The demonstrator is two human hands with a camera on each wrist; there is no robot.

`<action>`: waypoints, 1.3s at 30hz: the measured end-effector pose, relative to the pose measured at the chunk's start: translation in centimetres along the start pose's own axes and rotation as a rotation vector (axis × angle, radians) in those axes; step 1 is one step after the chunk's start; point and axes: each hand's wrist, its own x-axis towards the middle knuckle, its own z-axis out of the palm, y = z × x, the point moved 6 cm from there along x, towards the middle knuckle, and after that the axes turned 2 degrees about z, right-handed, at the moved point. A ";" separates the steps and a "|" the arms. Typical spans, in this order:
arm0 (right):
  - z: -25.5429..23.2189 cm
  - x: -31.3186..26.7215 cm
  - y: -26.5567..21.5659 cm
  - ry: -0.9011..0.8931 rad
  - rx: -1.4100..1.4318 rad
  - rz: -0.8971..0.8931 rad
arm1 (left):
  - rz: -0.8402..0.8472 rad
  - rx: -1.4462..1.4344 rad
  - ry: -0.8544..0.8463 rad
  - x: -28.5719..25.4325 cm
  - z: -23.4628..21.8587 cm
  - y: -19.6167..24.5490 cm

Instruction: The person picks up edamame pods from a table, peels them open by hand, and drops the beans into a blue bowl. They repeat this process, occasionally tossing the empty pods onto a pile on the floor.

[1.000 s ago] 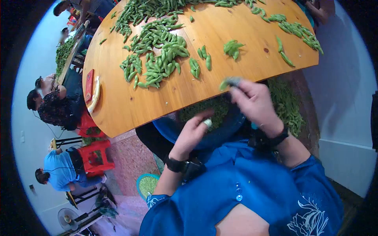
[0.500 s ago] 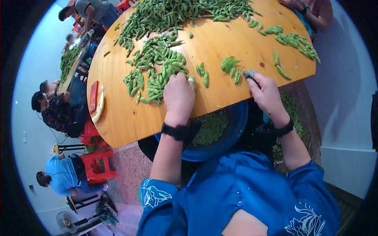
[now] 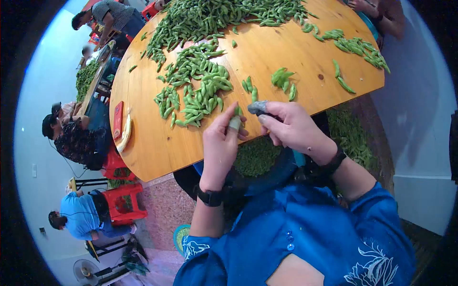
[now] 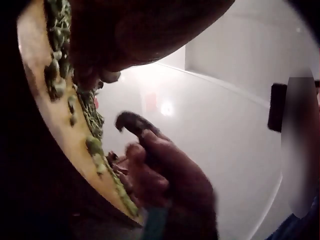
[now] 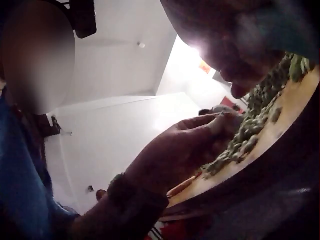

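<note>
Just over the table's near edge, the left hand (image 3: 222, 143) pinches a green pod (image 3: 238, 110) between thumb and fingers; one of its digits has a pale wrap. Close on its right is the right hand (image 3: 298, 128), with a dark grey covering on a fingertip that points at the pod. Its other fingers are curled, and nothing shows in its grasp. In the left wrist view the right hand (image 4: 170, 175) appears with its covered finger bent. Loose pods (image 3: 195, 102) lie beyond the hands on the wooden table (image 3: 181, 148).
A blue tub (image 3: 272, 178) holding green bits stands below the table edge. A big pod heap (image 3: 205, 19) covers the far side; a small pod cluster (image 3: 281, 77) lies near the right hand. A red box (image 3: 118, 120) rests at left. Other people work at the left.
Since half a second ago, the left hand has drawn back from the pod pile with a pod. The right hand has moved left, beside it. Earlier, the right hand held something green.
</note>
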 end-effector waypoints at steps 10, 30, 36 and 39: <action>1.6 -1.3 1.3 -0.223 0.046 0.234 | -0.053 -0.314 -0.077 -3.2 0.9 -0.6; 2.5 -4.6 4.2 -0.228 0.325 0.414 | -0.189 -0.425 -0.141 -7.1 3.2 -2.8; 2.4 -4.5 4.6 -0.220 0.334 0.393 | -0.134 -0.380 -0.085 -6.9 2.9 -2.6; 2.5 -4.6 4.2 -0.205 0.321 0.413 | -0.140 -0.430 -0.120 -6.9 2.9 -2.8</action>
